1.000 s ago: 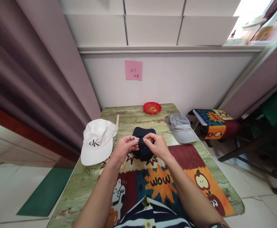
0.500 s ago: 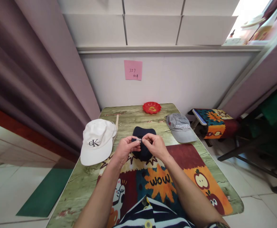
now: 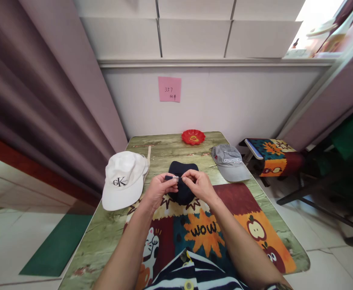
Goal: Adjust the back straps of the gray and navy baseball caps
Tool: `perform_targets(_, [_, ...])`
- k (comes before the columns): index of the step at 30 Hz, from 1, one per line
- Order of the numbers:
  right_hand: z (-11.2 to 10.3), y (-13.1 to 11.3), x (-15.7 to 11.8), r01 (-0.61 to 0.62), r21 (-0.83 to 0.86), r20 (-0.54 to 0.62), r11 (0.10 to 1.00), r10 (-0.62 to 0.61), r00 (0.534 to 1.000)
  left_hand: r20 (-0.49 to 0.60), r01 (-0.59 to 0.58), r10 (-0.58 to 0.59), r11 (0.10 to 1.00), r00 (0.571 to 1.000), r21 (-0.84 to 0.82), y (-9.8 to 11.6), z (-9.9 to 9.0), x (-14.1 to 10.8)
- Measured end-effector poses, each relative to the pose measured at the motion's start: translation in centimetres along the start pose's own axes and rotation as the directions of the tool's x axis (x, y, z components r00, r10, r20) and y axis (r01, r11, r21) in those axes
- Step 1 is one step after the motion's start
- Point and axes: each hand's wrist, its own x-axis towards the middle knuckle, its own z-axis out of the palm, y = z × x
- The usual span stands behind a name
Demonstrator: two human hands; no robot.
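Note:
A dark navy cap point(image 3: 183, 195) lies in front of me on the table, its brim pointing away. Across its back opening runs the adjusting strap with a small silver buckle point(image 3: 175, 178). My left hand point(image 3: 160, 187) pinches the strap at the buckle between thumb and forefinger. Close beside it, my right hand point(image 3: 198, 184) pinches the strap just right of the buckle. To the left sits a white cap point(image 3: 124, 177) with black letters, and a grey cap point(image 3: 229, 161) rests at the right.
A red scalloped dish point(image 3: 193, 137) stands at the table's far edge. A patterned mat point(image 3: 205, 229) covers the near part of the wood-look table point(image 3: 88, 245). At the right is a low stool point(image 3: 277, 155) with a similar cover. A pink note point(image 3: 169, 89) hangs on the wall.
The buckle sits slightly farther left, and more dark strap shows between it and my right fingers. Both hands keep nearly the same place; the other caps have not moved.

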Motion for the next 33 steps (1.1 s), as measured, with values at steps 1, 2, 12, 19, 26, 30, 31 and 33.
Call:
perform_targets(1, [0.1,0.0,0.0,0.004,-0.004,-0.002,1.0,-0.004,1.0,-0.001,0.002,-0.002,1.0,1.0,0.003,-0.1,0.0,0.0])
perform_targets(2, [0.1,0.0,0.0,0.008,-0.008,-0.002,1.0,-0.008,1.0,-0.002,0.004,-0.004,1.0,1.0,0.008,-0.1,0.1,0.0])
perform_targets(12, [0.0,-0.1,-0.1,0.01,-0.031,0.031,0.999,-0.009,0.999,0.059,0.02,-0.028,0.991,0.998,0.133,0.2,-0.8,0.1])
perform_targets(19, [0.2,-0.1,0.0,0.009,-0.029,0.065,1.0,-0.007,0.998,0.125,-0.067,0.038,0.969,0.991,0.237,0.0,-0.7,0.1])
perform_targets(26, [0.3,-0.1,-0.1,-0.006,-0.076,0.039,0.997,0.008,0.999,0.022,-0.227,0.254,0.818,0.967,0.528,1.2,-1.1,0.1])
perform_targets(30, [0.6,0.1,-0.1,0.019,-0.039,0.069,0.999,-0.016,0.997,0.215,-0.165,0.043,0.789,0.976,0.591,2.0,-1.2,0.2])
perform_targets(31, [0.6,0.3,-0.1,0.016,-0.019,0.08,1.0,-0.015,0.997,0.232,-0.162,0.027,0.794,0.972,0.586,2.0,-1.3,0.4])
perform_targets(33, [0.4,0.6,-0.1,-0.007,0.027,0.103,1.0,0.004,0.995,0.246,-0.17,0.033,0.81,0.969,0.562,1.8,-1.7,0.8])
